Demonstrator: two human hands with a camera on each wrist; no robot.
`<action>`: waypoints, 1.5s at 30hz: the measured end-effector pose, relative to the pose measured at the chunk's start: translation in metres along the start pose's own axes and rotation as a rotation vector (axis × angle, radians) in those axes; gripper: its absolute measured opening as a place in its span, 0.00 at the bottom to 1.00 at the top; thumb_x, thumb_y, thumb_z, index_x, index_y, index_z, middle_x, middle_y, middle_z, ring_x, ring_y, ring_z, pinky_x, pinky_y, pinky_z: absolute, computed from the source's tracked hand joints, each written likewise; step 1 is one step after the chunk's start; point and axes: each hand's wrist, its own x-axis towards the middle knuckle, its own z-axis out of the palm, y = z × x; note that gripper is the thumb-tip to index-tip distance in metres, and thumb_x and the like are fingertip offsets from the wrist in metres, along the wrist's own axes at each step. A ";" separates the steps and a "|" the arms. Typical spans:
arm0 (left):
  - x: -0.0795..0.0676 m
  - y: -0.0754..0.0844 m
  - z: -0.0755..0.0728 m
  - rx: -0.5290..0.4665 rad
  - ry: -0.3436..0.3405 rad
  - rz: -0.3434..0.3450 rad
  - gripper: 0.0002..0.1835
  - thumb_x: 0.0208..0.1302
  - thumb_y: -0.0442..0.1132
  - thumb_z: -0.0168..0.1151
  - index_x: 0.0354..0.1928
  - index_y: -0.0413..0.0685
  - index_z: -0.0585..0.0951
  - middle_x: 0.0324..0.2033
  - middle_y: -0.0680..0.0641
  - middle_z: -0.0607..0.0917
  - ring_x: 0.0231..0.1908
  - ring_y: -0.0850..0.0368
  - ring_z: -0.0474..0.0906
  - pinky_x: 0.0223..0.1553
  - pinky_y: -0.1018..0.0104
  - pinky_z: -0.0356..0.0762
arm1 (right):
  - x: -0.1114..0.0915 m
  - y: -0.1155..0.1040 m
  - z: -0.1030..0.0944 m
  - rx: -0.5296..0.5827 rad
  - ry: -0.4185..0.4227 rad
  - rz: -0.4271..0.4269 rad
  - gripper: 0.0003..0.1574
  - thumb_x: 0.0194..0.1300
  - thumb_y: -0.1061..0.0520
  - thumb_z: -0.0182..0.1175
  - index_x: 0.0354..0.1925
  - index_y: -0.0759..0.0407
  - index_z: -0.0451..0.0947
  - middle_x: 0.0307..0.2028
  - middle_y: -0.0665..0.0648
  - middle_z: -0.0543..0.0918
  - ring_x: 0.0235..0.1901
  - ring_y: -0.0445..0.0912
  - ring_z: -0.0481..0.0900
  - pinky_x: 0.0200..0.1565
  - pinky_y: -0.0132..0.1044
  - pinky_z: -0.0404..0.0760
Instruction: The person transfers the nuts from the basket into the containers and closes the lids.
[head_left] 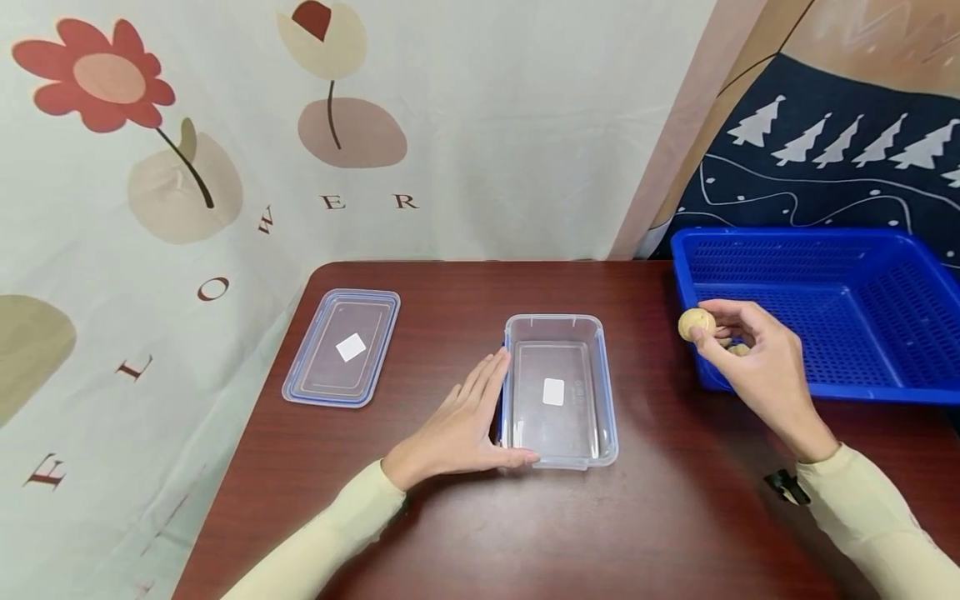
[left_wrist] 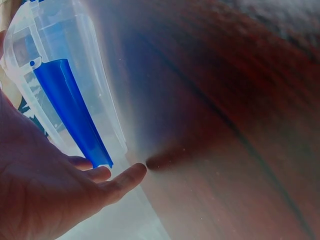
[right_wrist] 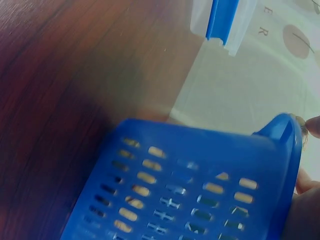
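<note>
Near the left edge of the blue basket (head_left: 870, 333), at the right of the frame, a round tan piece (head_left: 696, 324) is pinched between the thumb and fingers of the right hand (head_left: 767, 367); what exactly the piece is cannot be told. Behind those fingers, at least 1 more tan piece (head_left: 738, 350) is glimpsed in the basket, and tan patches are seen through its slots in the right wrist view.

At the centre of the frame, a clear plastic box (head_left: 558, 433) is steadied by the left hand (head_left: 457, 429), whose fingers are held straight along the box's left side, with the thumb spread wide from them and laid at the near edge. A blue clasp (left_wrist: 75, 112) is shown on the box's side in the left wrist view.

The lid (head_left: 341, 373) is set well apart at the left of the frame, so the box is already uncovered. A white label is seen at the box's floor, but no tan piece is; an early stage is therefore judged, with the pinched piece not yet put down and at least 1 more left in the basket.

The table (head_left: 660, 492) is finished in glossy red-brown wood grain. Behind it, a pale cloth (head_left: 495, 167) is printed with 2 flowers and, at the upper right, a dark cloth (head_left: 825, 179) with white trees.
</note>
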 end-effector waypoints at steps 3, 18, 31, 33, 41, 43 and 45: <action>0.001 0.000 -0.001 -0.008 0.004 0.003 0.75 0.58 0.77 0.72 0.89 0.44 0.39 0.88 0.44 0.43 0.85 0.45 0.42 0.79 0.40 0.52 | 0.000 -0.003 0.005 -0.004 -0.003 -0.019 0.22 0.68 0.60 0.77 0.59 0.58 0.88 0.45 0.47 0.87 0.41 0.39 0.82 0.40 0.22 0.76; 0.001 0.000 0.002 -0.006 -0.045 -0.040 0.76 0.58 0.78 0.71 0.89 0.48 0.35 0.88 0.48 0.40 0.86 0.49 0.38 0.80 0.43 0.49 | -0.001 -0.019 0.034 0.031 -0.080 -0.062 0.25 0.68 0.61 0.77 0.62 0.57 0.87 0.48 0.52 0.87 0.44 0.36 0.80 0.49 0.23 0.74; 0.003 0.003 0.004 0.020 -0.037 -0.010 0.76 0.59 0.77 0.72 0.89 0.46 0.36 0.88 0.46 0.41 0.85 0.46 0.42 0.81 0.49 0.47 | 0.001 -0.029 0.059 0.087 -0.140 -0.148 0.23 0.68 0.65 0.76 0.60 0.61 0.86 0.44 0.52 0.87 0.41 0.38 0.82 0.44 0.24 0.77; 0.003 0.003 0.003 0.022 -0.031 -0.005 0.76 0.59 0.77 0.72 0.89 0.45 0.37 0.88 0.45 0.42 0.85 0.45 0.43 0.81 0.49 0.47 | 0.000 -0.030 0.064 0.088 -0.142 -0.148 0.22 0.68 0.64 0.76 0.59 0.60 0.87 0.44 0.51 0.87 0.41 0.38 0.82 0.44 0.25 0.77; 0.002 0.004 0.002 0.004 -0.033 -0.022 0.76 0.58 0.77 0.72 0.89 0.46 0.36 0.88 0.46 0.41 0.85 0.46 0.42 0.81 0.45 0.48 | -0.003 -0.032 0.087 0.084 -0.177 -0.156 0.22 0.68 0.62 0.76 0.59 0.59 0.87 0.45 0.49 0.87 0.42 0.41 0.82 0.44 0.26 0.78; 0.001 0.005 0.001 -0.001 -0.032 -0.020 0.76 0.57 0.76 0.73 0.89 0.45 0.37 0.88 0.45 0.42 0.85 0.46 0.42 0.81 0.45 0.48 | -0.003 -0.033 0.091 0.095 -0.187 -0.161 0.22 0.68 0.62 0.76 0.59 0.60 0.86 0.45 0.49 0.87 0.43 0.42 0.82 0.44 0.28 0.80; 0.001 0.005 -0.001 -0.001 -0.030 -0.012 0.76 0.57 0.76 0.73 0.89 0.44 0.37 0.88 0.44 0.42 0.85 0.45 0.42 0.81 0.45 0.48 | -0.003 -0.035 0.096 0.100 -0.192 -0.168 0.22 0.68 0.61 0.77 0.59 0.60 0.86 0.45 0.49 0.87 0.42 0.42 0.83 0.44 0.31 0.82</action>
